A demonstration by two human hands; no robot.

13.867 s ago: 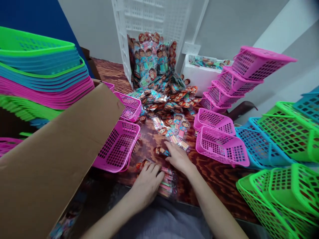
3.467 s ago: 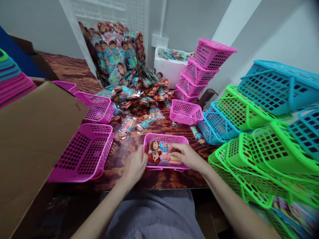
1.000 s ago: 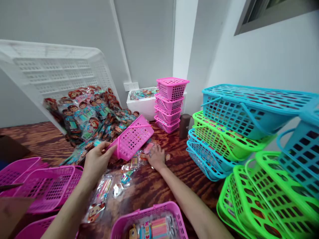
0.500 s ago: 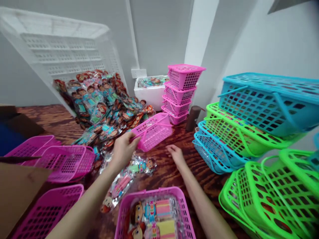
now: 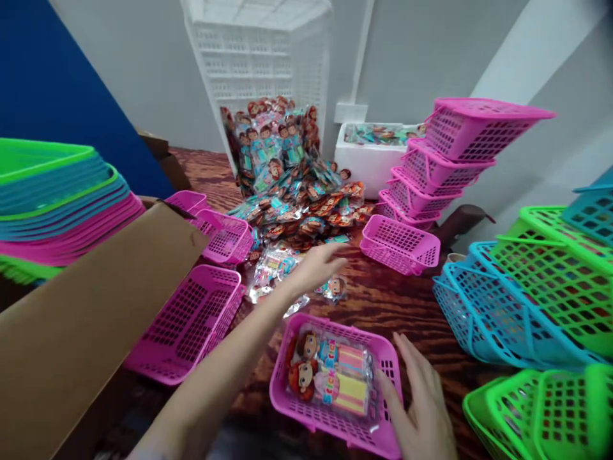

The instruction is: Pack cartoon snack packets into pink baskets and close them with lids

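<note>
A pink plastic basket [image 5: 292, 415] stands on the wood-grain surface close to me. Flat clear packets [image 5: 330, 377] with printed cartoon figures and striped sticks lie inside it. My right hand [image 5: 424, 402] is at this basket's right end, thumb over the rim and fingers stretched along the outside; it looks spread rather than closed. My left hand [image 5: 318, 268] reaches forward over loose silvery packets [image 5: 272, 268], fingers extended and apart, nothing visible in them. Beyond it, to the right, another pink basket [image 5: 400, 246] rests in front of a pink basket stack.
A large heap of packets [image 5: 306, 204] spills from a tipped white crate [image 5: 249, 57]. The pink basket stack [image 5: 460, 140] and a white box [image 5: 368, 160] stand behind. Blue baskets [image 5: 498, 306] and green ones border the right; a cardboard box [image 5: 105, 313] and nested baskets [image 5: 62, 211] the left.
My left hand has let go of the pink basket, which now rests near the stack. My right hand has drawn back to the near basket. The view has turned left.
</note>
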